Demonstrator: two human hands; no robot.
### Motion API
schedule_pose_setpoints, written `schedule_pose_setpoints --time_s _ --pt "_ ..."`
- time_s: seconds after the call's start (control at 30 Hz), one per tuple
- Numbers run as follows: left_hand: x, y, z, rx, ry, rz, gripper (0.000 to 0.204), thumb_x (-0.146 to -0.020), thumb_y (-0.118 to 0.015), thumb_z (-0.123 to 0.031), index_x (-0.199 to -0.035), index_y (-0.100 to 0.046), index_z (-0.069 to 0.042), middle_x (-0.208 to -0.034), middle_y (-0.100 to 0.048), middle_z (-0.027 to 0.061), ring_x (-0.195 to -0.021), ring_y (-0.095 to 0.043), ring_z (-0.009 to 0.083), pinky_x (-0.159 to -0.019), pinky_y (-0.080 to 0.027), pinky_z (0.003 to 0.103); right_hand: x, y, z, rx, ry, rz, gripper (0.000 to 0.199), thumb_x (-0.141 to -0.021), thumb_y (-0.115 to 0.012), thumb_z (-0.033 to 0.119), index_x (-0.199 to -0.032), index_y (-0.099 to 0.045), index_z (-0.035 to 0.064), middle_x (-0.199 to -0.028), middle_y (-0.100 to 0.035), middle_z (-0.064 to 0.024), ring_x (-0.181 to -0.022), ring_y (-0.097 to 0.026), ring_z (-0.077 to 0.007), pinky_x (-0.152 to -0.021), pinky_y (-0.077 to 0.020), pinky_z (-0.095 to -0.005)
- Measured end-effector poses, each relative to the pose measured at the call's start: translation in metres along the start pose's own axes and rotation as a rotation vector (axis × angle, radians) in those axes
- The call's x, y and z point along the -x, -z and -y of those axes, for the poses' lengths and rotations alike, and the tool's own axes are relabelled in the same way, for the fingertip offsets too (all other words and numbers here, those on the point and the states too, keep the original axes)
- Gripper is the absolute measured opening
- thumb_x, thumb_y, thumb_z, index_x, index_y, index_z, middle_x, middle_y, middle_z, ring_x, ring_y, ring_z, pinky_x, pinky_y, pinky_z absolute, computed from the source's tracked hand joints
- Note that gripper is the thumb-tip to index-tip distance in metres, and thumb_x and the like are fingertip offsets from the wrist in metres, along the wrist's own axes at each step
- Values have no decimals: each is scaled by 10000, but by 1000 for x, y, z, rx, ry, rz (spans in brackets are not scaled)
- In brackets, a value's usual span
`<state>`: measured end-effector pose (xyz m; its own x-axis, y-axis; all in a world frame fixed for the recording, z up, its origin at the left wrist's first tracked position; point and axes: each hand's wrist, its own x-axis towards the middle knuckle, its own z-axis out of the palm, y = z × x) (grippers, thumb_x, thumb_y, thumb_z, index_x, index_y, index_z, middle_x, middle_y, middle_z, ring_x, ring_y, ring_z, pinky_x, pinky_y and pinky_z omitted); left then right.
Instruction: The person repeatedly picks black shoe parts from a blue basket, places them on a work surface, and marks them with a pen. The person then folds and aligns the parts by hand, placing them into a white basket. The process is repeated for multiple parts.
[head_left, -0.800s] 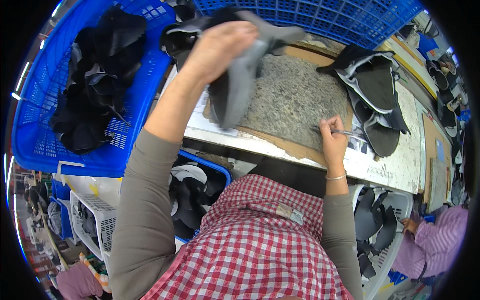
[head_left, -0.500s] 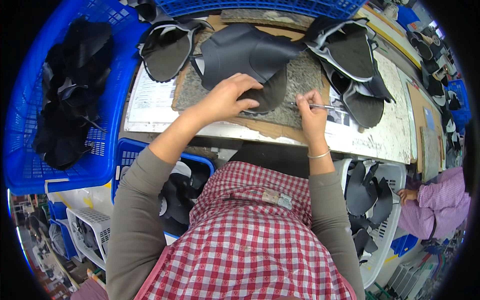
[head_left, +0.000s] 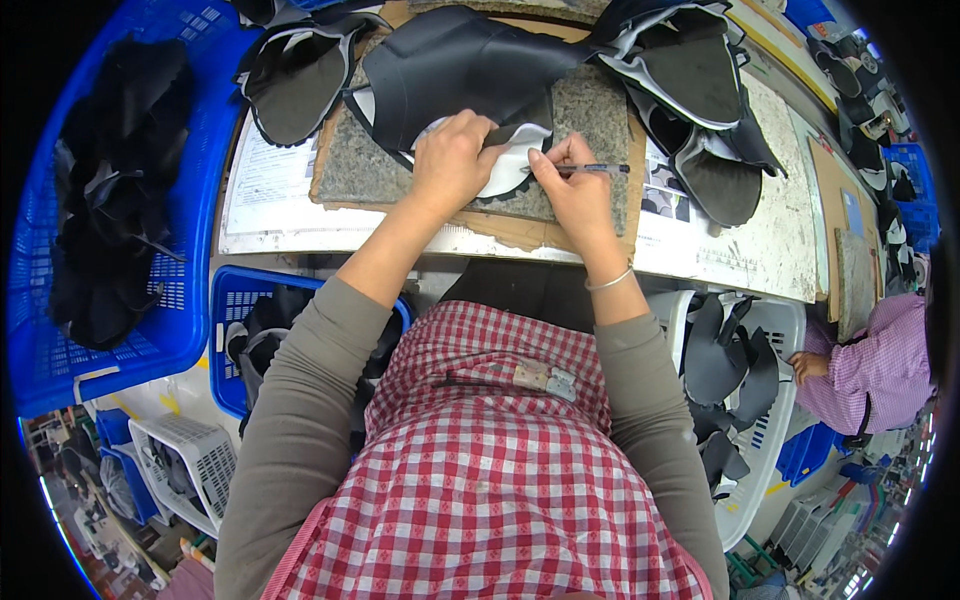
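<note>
So on the far left there's a big blue basket heaped with loose black pieces, parked right by the table, probably so they're within easy reach. Next along, a separate folded black piece sits at the table's left, partly over a printed sheet, kinda set aside from the middle I guess. Then the main bit: the black piece being worked on lies across a speckled slab, which rests on cardboard, maybe to give a firm surface. Left hand is on its near edge, fingers close together and bent, seemingly pinning it so it won't slide; can't tell if the thumb really pinches the edge. White lining shows just between the two hands. Right hand is closed on a slim pen, gripped low like for writing, which should give finer control. Its tip is over or on the lining, can't tell if it's actually touching. Further right, more black pieces overlap at the slab's side, leaving the working spot open, and below the table edge there's a white basket with dark cut parts
</note>
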<state>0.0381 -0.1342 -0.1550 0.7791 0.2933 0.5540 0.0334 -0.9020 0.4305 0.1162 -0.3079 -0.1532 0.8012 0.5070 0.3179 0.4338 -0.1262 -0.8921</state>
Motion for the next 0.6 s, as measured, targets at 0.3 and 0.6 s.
schedule_pose_setpoints --time_s 0.3,0.6 --pt "1 1 -3 0 0 -21 203 -807 -806 -165 -930 -723 -26 -893 -690 91 -844 -696 319 -731 -550 421 -6 3 -9 54 34 87 265 -916 -782 246 -839 -629 43 -697 -696 -71 -594 -654 -165 -567 -496 -318" --pt "-3 21 -22 1 121 146 270 -823 -824 -256 -983 -727 -61 -935 -684 63 -879 -693 262 -730 -563 397 -4 11 -13 -174 -19 38 278 -937 -745 190 -779 -569 44 -663 -598 0 -615 -518 -72 -572 -429 -276"
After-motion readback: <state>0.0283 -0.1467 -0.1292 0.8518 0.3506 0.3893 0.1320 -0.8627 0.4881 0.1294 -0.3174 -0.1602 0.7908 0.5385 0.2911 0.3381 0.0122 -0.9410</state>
